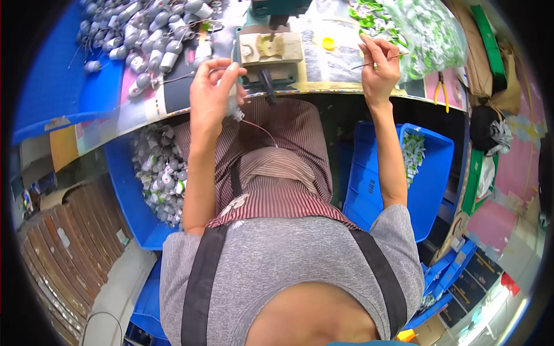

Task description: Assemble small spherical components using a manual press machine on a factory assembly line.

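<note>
My left hand [210, 95] is closed in front of the machine's block-shaped fixture [271, 49]. It holds a small whitish part [235, 109], partly hidden by the fingers, with a thin pinkish cord [261, 128] trailing over my lap. My right hand [381, 72] is raised on the right, its fingers closed round a thin brown stick [397, 56]. Its fingertips are close to a heap of small green and white pieces [372, 23]; whether they pinch one I cannot tell. Between the hands, on the table, is a small yellow round dish [328, 43].
Grey and white bulb-shaped parts with wires [153, 34] are heaped at the far left. A clear plastic bag [433, 34] of green and white pieces lies far right, near yellow-handled pliers [442, 92]. Blue bins [118, 190] flank my legs. A dark lever [267, 83] projects from the machine.
</note>
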Available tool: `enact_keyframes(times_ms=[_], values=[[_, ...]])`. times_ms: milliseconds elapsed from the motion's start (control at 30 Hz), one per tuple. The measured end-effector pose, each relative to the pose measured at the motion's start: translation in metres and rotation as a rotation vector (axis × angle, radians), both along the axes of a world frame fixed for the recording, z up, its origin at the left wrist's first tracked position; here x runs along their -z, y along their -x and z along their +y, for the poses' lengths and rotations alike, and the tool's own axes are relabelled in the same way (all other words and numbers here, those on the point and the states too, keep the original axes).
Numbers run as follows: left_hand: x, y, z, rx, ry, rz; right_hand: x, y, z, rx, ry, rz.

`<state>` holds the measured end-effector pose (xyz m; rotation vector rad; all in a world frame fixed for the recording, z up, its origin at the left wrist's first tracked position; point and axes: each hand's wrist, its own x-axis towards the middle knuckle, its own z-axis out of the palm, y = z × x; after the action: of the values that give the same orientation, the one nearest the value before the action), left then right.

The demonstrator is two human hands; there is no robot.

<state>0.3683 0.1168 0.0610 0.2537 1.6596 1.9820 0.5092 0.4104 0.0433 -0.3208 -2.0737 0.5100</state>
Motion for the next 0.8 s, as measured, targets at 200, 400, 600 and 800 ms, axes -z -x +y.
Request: enact_keyframes(times_ms=[200,400,600,800], values=[[0.010,0.007,-0.001,0.035,0.024,0.065,-0.005,0.042,-0.118,-0.254,0.182,0.042],[0.010,0.008,0.005,0.021,0.007,0.048,0.011,0.071,-0.127,-0.147,-0.201,-0.080],[0.010,0.011,0.011,-0.046,0.032,0.113,-0.007,0.054,-0.108,-0.285,0.386,-0.150],[0.009,0.009,0.026,0.000,0.086,0.196,-0.009,0.040,-0.038,-0.280,0.953,-0.051]])
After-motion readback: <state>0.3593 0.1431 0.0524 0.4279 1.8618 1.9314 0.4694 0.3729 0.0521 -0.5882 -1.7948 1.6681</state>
